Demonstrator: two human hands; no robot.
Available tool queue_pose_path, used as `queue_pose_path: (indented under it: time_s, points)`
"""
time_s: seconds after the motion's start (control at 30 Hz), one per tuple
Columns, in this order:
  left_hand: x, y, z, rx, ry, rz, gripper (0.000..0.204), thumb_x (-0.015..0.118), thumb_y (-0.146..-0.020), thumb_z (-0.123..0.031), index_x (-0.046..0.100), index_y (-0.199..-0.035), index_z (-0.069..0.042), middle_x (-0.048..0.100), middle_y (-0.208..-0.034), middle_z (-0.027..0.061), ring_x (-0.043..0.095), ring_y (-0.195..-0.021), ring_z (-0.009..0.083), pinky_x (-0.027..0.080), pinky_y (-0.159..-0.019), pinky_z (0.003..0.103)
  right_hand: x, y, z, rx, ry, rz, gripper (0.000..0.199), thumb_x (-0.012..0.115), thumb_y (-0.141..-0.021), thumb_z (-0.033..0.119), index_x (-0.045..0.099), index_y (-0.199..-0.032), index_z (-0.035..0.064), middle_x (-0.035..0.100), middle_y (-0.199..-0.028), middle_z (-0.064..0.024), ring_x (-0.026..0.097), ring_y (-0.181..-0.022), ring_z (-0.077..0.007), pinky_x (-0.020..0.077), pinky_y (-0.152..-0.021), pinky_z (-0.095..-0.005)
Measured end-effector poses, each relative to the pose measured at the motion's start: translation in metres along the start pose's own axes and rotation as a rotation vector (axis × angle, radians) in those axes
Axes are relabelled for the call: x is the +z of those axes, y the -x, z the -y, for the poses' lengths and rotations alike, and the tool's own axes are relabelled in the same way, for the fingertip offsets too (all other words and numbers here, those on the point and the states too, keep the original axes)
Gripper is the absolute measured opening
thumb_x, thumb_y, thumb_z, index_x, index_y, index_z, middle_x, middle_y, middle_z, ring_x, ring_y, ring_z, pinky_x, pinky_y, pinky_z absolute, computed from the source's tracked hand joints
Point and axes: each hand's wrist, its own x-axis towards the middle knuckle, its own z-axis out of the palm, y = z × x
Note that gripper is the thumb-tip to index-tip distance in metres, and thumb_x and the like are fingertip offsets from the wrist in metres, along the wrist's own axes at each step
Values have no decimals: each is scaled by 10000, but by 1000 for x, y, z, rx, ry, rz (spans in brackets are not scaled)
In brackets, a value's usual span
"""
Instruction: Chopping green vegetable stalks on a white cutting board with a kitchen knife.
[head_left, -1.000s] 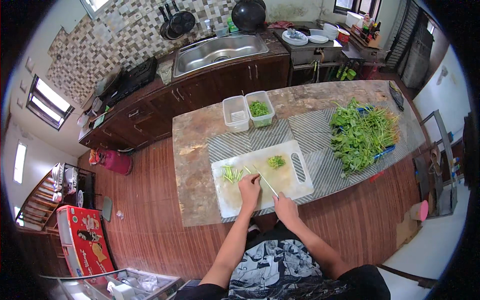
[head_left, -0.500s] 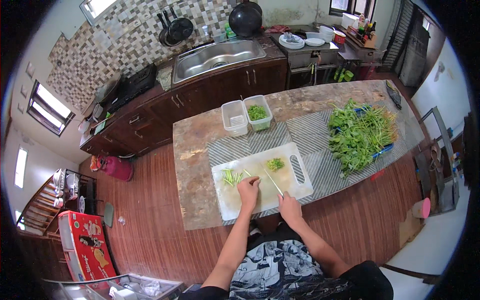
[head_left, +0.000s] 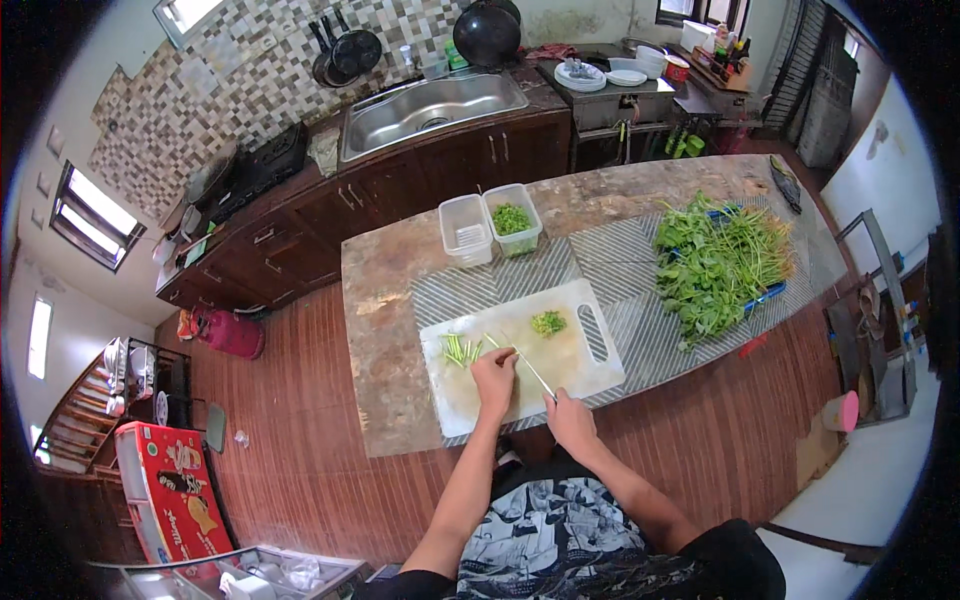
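On the white cutting board [head_left: 452,405], my left hand [head_left: 493,380] is closed, fingertips pinched on a thin green stalk [head_left: 490,341] whose end sticks out beyond them. My right hand [head_left: 572,421] grips a knife [head_left: 538,376] by its handle. Its blade lies slanted over the board, with the tip close beside my left fingertips. Left of that hand rests a loose group of cut stalk pieces [head_left: 462,350]. A small heap of chopped greens [head_left: 548,322] sits toward the board's right side, near its handle slot.
Beyond the board stand a clear plastic container [head_left: 451,222] and a second container [head_left: 531,238] holding chopped greens. To the right, leafy greens [head_left: 700,270] are piled over a blue tray [head_left: 768,298]. The stone-topped table [head_left: 385,330] carries striped mats. A steel sink [head_left: 390,125] is farther back.
My right hand has shifted left with the knife, bringing the blade up to my left fingertips. My left hand stays in nearly the same place. The whole view has shifted slightly.
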Motion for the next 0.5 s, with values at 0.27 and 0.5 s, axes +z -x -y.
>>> queue_pose_path:
  time_s: [0.27,0.5]
  points:
    - [1,0,2,21,-8,-5,168,721,-837,-33,752,-975,58,754,-831,190,737,-723,214,573,-704,306,11,-19,11,15,44,45,347,537,-1016,339,572,-960,-2,679,-773,-268,681,-754,-467,550,-676,-551]
    - [7,5,4,-11,24,-72,152,713,-842,-37,749,-960,52,754,-833,180,738,-734,214,577,-710,313,7,-10,7,-3,75,34,350,532,-1020,343,567,-963,0,677,-777,-280,692,-765,-454,553,-673,-545]
